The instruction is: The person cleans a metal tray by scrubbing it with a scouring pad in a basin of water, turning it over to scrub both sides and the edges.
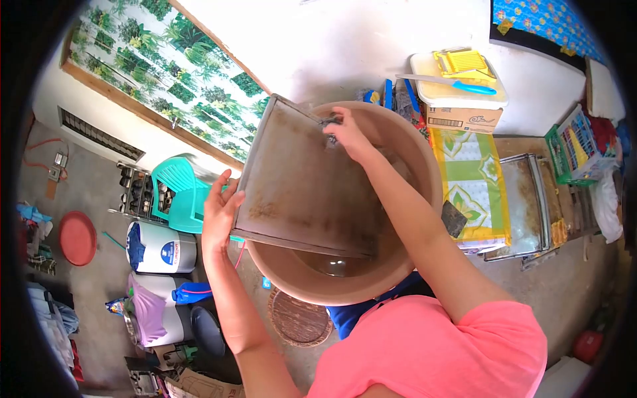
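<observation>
A large metal tray (302, 182) with brown stains is tilted over a wide brown basin (424, 166), its lower end inside the rim. My left hand (220, 209) grips the tray's left edge, thumb on the near side. Near the tray's upper edge, my right hand (346, 132) is closed round a dark, crumpled scrubber (330, 126) that touches the metal. A little murky water (332, 264) shows at the basin's bottom, below the tray.
To the right stand a cloth-covered table (471, 172), a box (464, 119) topped by a lidded container and a blue-handled knife (474, 87), and a metal rack (521, 205). Leftward are a green chair (179, 192), white drums (176, 247) and a red basin (78, 237).
</observation>
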{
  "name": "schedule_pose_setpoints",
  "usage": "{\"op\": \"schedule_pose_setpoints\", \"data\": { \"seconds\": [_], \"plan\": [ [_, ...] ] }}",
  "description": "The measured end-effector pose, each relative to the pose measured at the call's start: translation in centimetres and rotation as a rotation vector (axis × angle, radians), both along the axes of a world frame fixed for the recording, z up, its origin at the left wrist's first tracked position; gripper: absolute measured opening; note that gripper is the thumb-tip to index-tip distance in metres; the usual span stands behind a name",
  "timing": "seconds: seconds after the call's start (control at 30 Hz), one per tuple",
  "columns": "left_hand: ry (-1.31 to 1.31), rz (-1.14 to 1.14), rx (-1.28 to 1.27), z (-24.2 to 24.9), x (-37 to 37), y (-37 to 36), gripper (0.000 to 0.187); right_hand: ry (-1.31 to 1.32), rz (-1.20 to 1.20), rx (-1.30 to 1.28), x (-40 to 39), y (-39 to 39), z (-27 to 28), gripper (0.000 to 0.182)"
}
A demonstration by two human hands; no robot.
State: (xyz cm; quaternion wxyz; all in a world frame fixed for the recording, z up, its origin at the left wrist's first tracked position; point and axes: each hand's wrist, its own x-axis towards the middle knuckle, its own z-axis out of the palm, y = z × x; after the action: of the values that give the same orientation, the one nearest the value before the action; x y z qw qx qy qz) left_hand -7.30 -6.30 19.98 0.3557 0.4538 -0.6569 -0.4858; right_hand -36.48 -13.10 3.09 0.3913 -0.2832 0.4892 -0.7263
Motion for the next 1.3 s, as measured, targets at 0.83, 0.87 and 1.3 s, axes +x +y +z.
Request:
{"op": "schedule_pose_setpoints", "data": {
  "seconds": [0.83,0.87,1.3],
  "plan": [
    [-0.902,0.647,-1.008,-2.2,-6.0,3.7,0.022,0.958,-0.42,-0.372,3.6,0.4,12.0,0.019],
    [-0.877,0.644,-1.02,-2.1,-6.2,3.9,0.022,0.973,-0.432,-0.356,3.9,0.9,13.9,0.017],
    [-0.883,0.799,-0.902,-3.3,-2.3,4.3,0.027,0.912,-0.331,-0.143,6.4,3.4,2.9,0.022]
  ]
}}
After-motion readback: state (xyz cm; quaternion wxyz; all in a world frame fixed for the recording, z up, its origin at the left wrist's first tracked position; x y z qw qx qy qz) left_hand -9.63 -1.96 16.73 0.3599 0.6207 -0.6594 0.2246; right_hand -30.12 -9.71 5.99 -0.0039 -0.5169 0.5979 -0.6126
